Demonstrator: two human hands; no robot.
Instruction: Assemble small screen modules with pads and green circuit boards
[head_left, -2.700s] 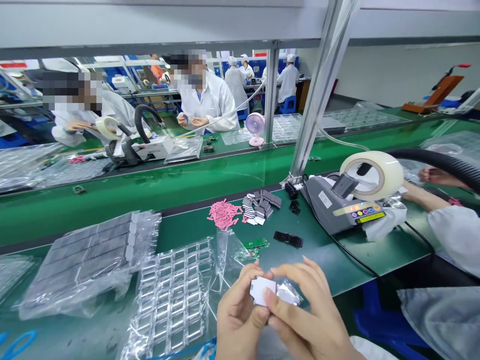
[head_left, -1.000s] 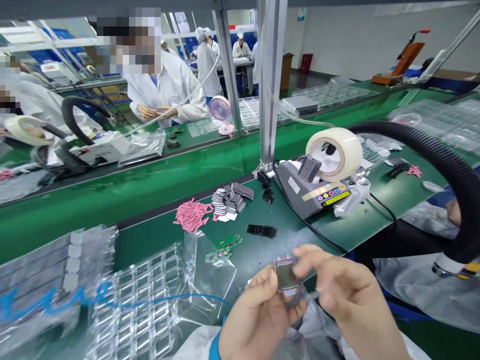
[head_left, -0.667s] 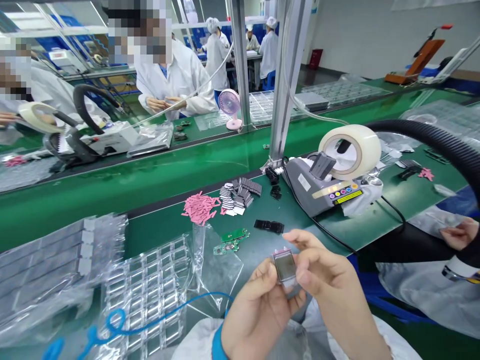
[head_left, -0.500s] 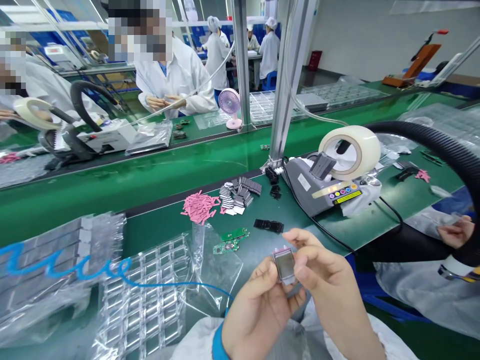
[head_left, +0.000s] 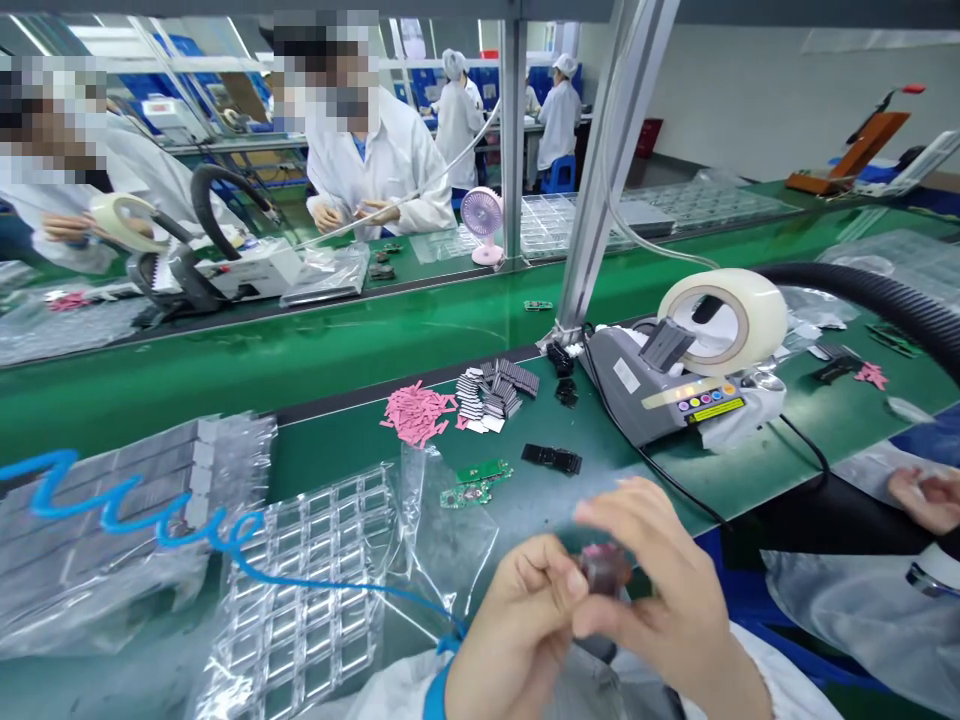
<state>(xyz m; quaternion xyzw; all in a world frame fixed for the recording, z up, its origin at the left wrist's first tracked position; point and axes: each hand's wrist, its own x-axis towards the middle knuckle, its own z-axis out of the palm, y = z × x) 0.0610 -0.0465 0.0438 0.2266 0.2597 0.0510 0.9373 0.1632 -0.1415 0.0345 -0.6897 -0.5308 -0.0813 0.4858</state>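
A small square display module (head_left: 602, 570) with a pinkish top edge is between my two hands, blurred by motion. My left hand (head_left: 521, 615), with a blue band at the wrist, pinches its left side between thumb and finger. Curled about the right side is my right hand (head_left: 667, 590), its thumb at the lower edge and its index finger raised above. Part of the module is hidden by the fingers. Beyond the hands lie green circuit boards (head_left: 476, 483) and black strips (head_left: 551, 459). A coiled blue cord (head_left: 330, 583) runs to the left wrist.
Pink pieces (head_left: 417, 412) and black-and-white pieces (head_left: 495, 393) lie in piles. A tape dispenser (head_left: 660, 385) stands at the right. Left are a clear plastic tray (head_left: 300, 600) and bagged grey sheets (head_left: 135, 510). Co-workers sit across and at the right edge.
The display module has been tilted, so its face no longer points squarely at me. Both hands have turned around it, and my right index finger has lifted. The camera view has shifted slightly left.
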